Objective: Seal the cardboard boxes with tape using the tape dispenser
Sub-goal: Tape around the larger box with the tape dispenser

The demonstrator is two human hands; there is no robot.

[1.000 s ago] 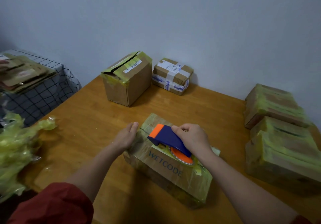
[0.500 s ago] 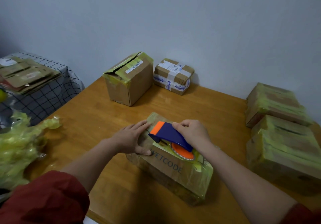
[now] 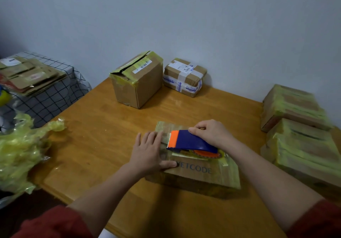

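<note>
Since earlier, left hand (image 3: 147,151) has been laid flat steadying box (image 3: 203,175); tape dispenser (image 3: 191,142) is gripped by right hand (image 3: 212,132), probably mid-strip.

A wooden table (image 3: 103,145) fills the middle and lower frame. A flat carton lettered WETCODE (image 3: 203,175) lies at its centre, with an upright yellow-taped box (image 3: 140,86) and a small white-taped parcel (image 3: 184,79) just beside each other at the upper centre. Yellow-taped boxes (image 3: 299,145) crowd the right edge, and crumpled yellow film (image 3: 20,151) overlaps the left edge.

Crumpled yellow plastic (image 3: 20,152), wooden table (image 3: 103,127)
</note>
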